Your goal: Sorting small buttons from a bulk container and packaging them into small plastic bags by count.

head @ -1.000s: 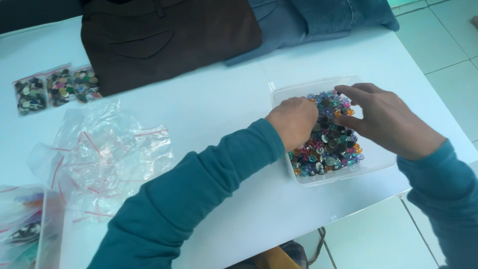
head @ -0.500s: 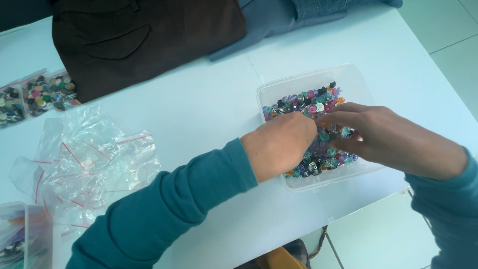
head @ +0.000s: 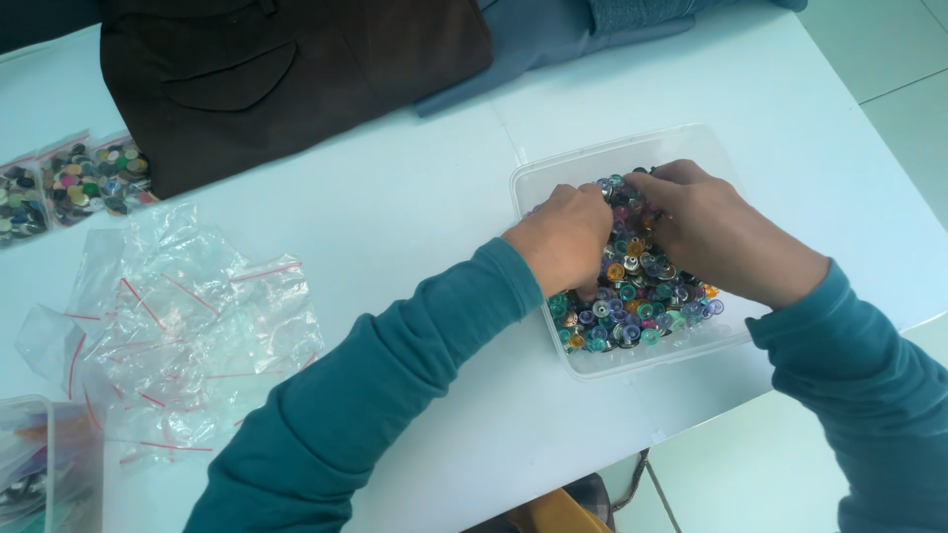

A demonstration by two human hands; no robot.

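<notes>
Both hands are down inside a clear plastic tub (head: 553,183) that sits toward the right edge of the white surface (head: 415,207), filled with a heap of small buttons (head: 642,296) — teal, purple, orange and silver. The left hand (head: 565,240) lies knuckles-up over the left part of the heap, its fingers curled down into the buttons; whether they pinch any cannot be told. The right hand (head: 716,232) covers the upper right part, fingers bent and buried among the buttons, just beside the left — their grip is hidden as well. Both arms wear teal sleeves. Well apart to the left lies a loose pile of empty clear zip bags (head: 168,326) with red seal lines, and beyond it two small bags of mixed buttons (head: 69,188). A dark brown garment (head: 286,69) lies along the far edge, next to blue fabric (head: 553,35).
</notes>
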